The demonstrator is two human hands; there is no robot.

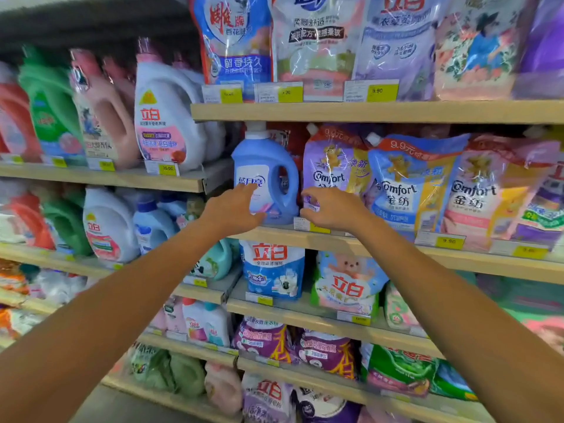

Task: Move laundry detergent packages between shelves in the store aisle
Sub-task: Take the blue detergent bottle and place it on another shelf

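Observation:
A blue detergent bottle [268, 169] with a white cap stands upright on the middle shelf [396, 250]. My left hand [233, 209] reaches to its front left, fingers apart, fingertips at the label. My right hand [331, 209] is just right of the bottle, fingers curled at the lower edge of a purple Comfort pouch [334, 163]; whether it grips the pouch is unclear. Two more Comfort pouches, one blue [406, 181] and one pink [485, 190], lean to the right on the same shelf.
The shelf above [366, 112] holds several large refill bags with yellow price tags. The shelf below carries white-blue Liby bags [273, 270]. To the left, a separate shelf unit holds large jugs [164, 114] in white, pink, green and red.

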